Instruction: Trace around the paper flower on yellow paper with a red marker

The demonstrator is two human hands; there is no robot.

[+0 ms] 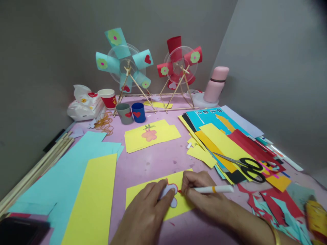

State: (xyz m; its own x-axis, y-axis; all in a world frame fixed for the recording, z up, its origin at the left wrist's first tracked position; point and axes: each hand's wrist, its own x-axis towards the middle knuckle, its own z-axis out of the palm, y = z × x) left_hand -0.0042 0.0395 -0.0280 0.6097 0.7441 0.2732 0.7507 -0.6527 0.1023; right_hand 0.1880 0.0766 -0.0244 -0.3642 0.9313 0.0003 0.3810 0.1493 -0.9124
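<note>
Shows a plain grey back wall (63,34), darkening toward the left. Shows also a paler, bluish-grey right wall (276,51), joined to the first along a corner line, slanted in view. Places both close to a table (153,158) with a smooth lilac-pink top, marked by small dark spots. Reads as soft, rather dim light, with a weak sheen on the table. Includes a blurred dark patch (322,8) at upper right, not identifiable.

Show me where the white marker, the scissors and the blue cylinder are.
White marker (214,189): head view, on the orange band round its barrel.
Scissors (239,162): head view, near the pivot.
Blue cylinder (139,120): head view, front wall, below the red heart.
</note>
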